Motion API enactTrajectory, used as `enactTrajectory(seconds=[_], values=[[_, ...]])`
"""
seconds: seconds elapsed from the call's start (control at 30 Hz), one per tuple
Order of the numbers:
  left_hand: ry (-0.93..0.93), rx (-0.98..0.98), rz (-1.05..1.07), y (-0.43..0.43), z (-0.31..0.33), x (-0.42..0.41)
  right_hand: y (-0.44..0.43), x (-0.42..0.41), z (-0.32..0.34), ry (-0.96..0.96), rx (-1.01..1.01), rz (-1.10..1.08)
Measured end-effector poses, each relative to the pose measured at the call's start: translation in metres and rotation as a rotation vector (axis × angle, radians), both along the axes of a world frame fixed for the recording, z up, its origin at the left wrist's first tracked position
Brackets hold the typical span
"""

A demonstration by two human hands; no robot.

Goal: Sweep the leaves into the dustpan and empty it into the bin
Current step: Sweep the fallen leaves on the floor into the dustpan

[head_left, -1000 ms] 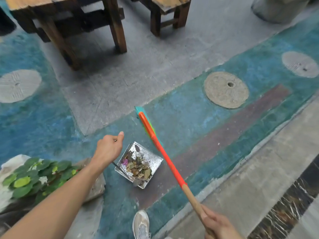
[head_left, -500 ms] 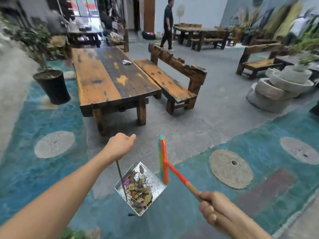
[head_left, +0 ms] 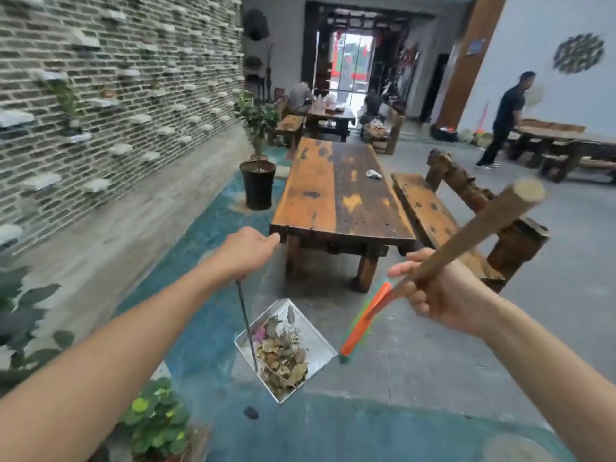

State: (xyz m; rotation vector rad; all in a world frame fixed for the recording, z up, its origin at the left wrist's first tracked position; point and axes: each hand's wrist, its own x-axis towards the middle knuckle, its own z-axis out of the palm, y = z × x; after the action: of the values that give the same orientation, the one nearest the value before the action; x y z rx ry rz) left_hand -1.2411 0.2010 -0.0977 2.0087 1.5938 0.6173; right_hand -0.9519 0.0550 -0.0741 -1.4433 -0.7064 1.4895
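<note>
My left hand point(head_left: 245, 251) clenched on thin rod; dustpan point(head_left: 286, 348) hangs straight below, lower centre, loaded with leaves point(head_left: 283, 355). Right hand point(head_left: 436, 295) grips broom point(head_left: 393, 295) handle (slanting up-right). Bin not visible.

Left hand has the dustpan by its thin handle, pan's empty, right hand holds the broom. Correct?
Not quite. In the head view the dustpan is not empty: it holds a pile of dry leaves. The rest stands: the left hand grips its thin handle, the right hand holds the broom.
</note>
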Motion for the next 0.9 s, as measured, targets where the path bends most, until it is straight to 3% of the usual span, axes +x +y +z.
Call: enactTrajectory(seconds=[0.27,0.47,0.6,0.73,0.9], values=[[-0.147,-0.065,0.209,-0.080,0.016,-0.038,0.030,0.024,0.018,-0.005,-0.035,0.278],[-0.148,-0.105,0.281,-0.150,-0.006,-0.053,0.029,0.036,-0.032,-0.005,-0.115,0.396],[-0.104,-0.129,0.410,-0.185,-0.058,-0.049,0.034,0.044,-0.108,-0.073,-0.237,0.557],[-0.021,-0.135,0.531,-0.213,-0.113,-0.034,0.019,0.033,-0.201,-0.344,-0.397,0.706],[-0.004,-0.209,0.733,-0.220,-0.210,-0.016,0.054,0.034,-0.304,-0.726,-0.391,0.726]])
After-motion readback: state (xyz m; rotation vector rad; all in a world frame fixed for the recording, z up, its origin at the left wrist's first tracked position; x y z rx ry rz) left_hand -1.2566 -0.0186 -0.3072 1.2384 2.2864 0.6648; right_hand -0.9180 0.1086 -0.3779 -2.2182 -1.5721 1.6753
